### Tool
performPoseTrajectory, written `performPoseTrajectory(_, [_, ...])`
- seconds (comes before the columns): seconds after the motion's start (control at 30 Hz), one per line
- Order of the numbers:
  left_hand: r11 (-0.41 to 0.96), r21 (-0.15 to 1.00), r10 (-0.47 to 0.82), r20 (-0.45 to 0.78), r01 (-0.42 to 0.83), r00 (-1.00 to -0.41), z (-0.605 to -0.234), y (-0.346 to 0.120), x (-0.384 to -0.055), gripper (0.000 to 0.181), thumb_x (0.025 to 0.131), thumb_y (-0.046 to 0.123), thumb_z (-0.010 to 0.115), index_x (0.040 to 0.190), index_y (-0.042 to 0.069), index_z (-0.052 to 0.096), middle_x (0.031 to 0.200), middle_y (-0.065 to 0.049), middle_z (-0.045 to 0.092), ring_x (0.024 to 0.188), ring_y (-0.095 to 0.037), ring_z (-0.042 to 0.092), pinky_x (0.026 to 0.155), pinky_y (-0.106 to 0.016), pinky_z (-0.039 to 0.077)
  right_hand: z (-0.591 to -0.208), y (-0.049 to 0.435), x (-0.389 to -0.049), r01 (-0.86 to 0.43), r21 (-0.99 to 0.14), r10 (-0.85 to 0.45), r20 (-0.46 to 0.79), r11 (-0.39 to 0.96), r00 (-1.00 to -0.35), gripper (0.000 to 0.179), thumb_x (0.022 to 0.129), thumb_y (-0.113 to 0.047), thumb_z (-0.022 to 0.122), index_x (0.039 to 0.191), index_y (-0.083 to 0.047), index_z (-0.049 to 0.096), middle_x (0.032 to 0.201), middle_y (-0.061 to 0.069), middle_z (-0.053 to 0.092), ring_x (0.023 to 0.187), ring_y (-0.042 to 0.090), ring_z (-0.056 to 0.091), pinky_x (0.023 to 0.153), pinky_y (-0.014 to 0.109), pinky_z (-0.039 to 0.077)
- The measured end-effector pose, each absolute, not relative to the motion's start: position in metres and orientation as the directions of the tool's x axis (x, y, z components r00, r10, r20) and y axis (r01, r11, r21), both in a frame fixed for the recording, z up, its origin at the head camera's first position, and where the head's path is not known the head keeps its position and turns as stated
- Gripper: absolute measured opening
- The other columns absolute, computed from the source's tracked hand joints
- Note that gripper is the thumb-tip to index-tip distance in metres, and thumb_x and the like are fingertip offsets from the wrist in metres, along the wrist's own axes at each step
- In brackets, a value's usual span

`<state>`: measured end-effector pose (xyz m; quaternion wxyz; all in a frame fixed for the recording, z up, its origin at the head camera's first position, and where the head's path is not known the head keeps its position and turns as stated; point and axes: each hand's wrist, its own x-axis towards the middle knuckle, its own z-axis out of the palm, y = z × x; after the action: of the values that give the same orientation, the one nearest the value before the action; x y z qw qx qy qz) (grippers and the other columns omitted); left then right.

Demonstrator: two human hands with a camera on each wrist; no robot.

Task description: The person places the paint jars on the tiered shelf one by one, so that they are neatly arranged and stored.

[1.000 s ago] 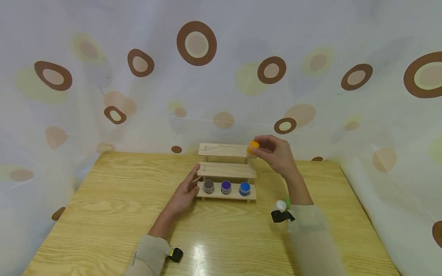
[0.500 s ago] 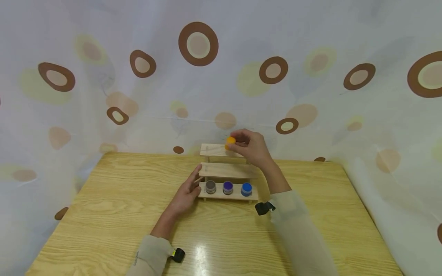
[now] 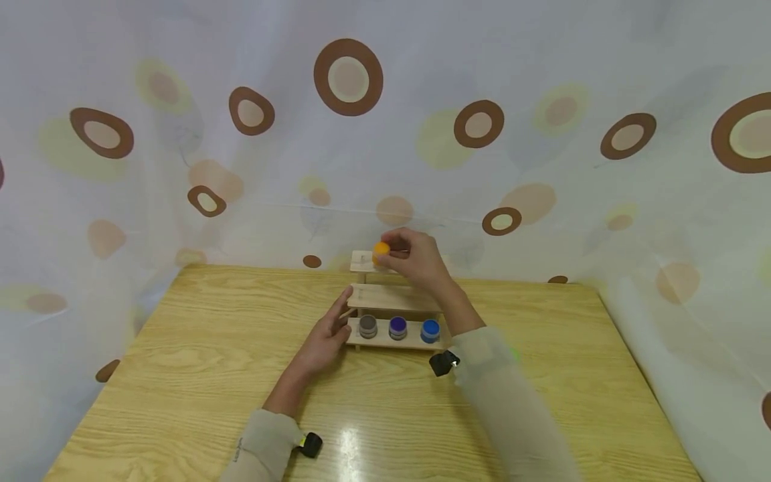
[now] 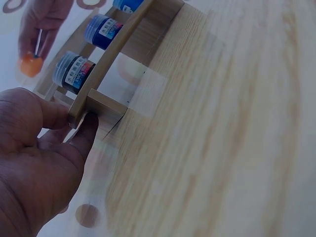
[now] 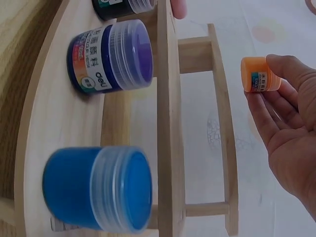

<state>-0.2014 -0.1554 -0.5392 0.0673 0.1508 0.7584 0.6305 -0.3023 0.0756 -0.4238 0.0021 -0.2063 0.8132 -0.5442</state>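
Observation:
A three-tier wooden rack (image 3: 394, 296) stands near the back of the table. My left hand (image 3: 319, 343) holds its left end, thumb and fingers about the bottom shelf's tip in the left wrist view. Between the thumb and fingers of my right hand (image 3: 418, 262) is a small orange paint jar (image 5: 260, 75), close over the top shelf toward its left. Along the bottom shelf sit three labelled paint jars: a dark one (image 3: 368, 327), a purple one (image 3: 397, 328) and a blue one (image 3: 430, 331). The right forearm hides part of the rack's right side.
A patterned sheet (image 3: 265, 174) hangs right behind the rack and down both sides of the wood-grain table (image 3: 211, 361). Something green (image 3: 515, 355) peeks out beside the right sleeve, mostly hidden.
My right hand has carried the orange paint jar leftward along the top shelf, from its right end. The left hand has stayed at the rack's left end.

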Motion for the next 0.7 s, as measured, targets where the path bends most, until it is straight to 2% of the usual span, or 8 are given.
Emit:
performPoseTrajectory(0.17, [0.164,0.979,0.317,0.065,0.123,-0.946,-0.539,-0.154,-0.201,0.077,0.109,-0.008,0.043,0.172,0.025,0.013,0.175,-0.019,0.016,0.156,-0.045,0.029,0.122,-0.061,0.033,-0.425,0.070,-0.303,-0.317,-0.883,-0.331,0.201,0.346,-0.922,0.037,0.095,-0.016,0.082,0.129,-0.005,0.070,0.125,0.010,0.072,0.114,0.026,0.072,0.096,0.032,0.061])
performPoseTrajectory(0.5, [0.132,0.982,0.330,0.083,0.133,-0.940,-0.538,-0.151,-0.204,0.078,0.108,-0.011,0.042,0.172,0.022,0.014,0.171,-0.023,0.023,0.155,-0.043,0.033,0.124,-0.055,0.033,-0.432,0.071,-0.308,-0.316,-0.884,-0.327,0.203,0.345,-0.923,0.043,0.095,-0.014,0.082,0.133,0.001,0.068,0.128,0.013,0.071,0.117,0.029,0.071,0.098,0.033,0.060])
performPoseTrajectory(0.7, [0.132,0.983,0.329,0.077,0.127,-0.941,-0.538,-0.151,-0.204,0.077,0.108,-0.010,0.041,0.172,0.023,0.013,0.171,-0.024,0.023,0.155,-0.044,0.032,0.123,-0.058,0.033,-0.439,0.069,-0.308,-0.305,-0.881,-0.340,0.179,0.362,-0.923,0.046,0.096,-0.013,0.080,0.137,0.002,0.065,0.131,0.014,0.069,0.119,0.029,0.070,0.098,0.033,0.060])
